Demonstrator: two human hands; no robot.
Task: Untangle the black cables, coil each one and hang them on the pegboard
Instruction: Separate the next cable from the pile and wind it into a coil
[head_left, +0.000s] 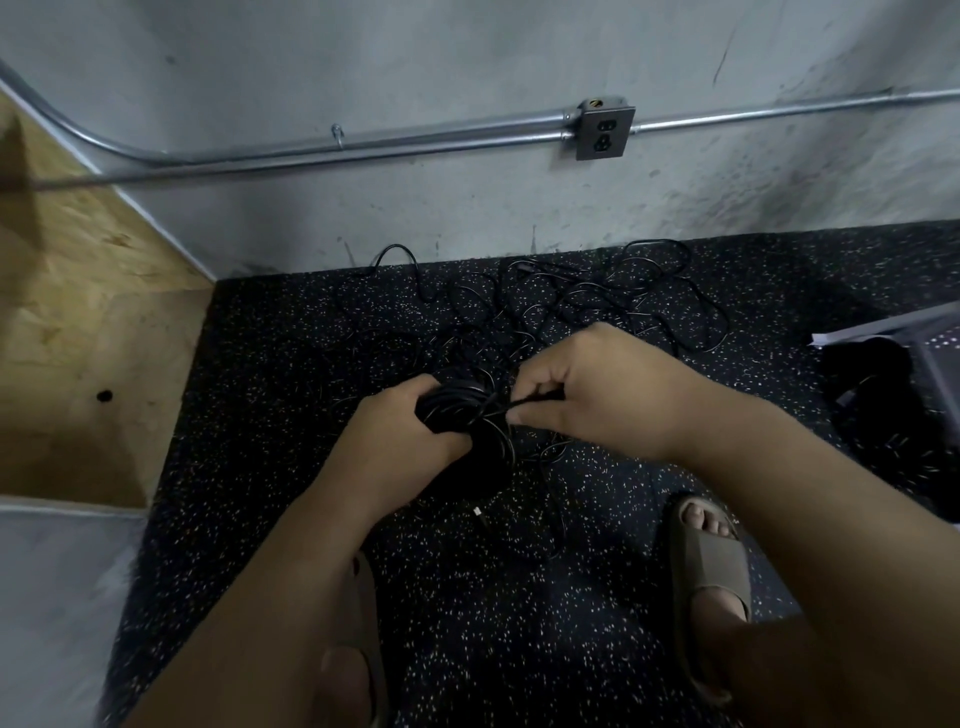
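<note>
My left hand (400, 441) grips a coiled bundle of black cable (460, 410) held above the speckled floor. My right hand (592, 389) pinches one strand of that cable just to the right of the bundle. Loops of the bundle hang down below my left hand. A loose tangle of black cables (587, 301) lies spread on the floor beyond my hands, reaching to the wall. A cable end with a small plug (479, 513) lies on the floor between my feet. No pegboard is in view.
A grey wall with metal conduit (363, 148) and an outlet box (605, 132) stands ahead. A plywood panel (78, 322) is at the left. A perforated grey sheet (930, 332) with a black object (872, 395) lies at the right. My sandalled feet (711, 582) stand on the floor.
</note>
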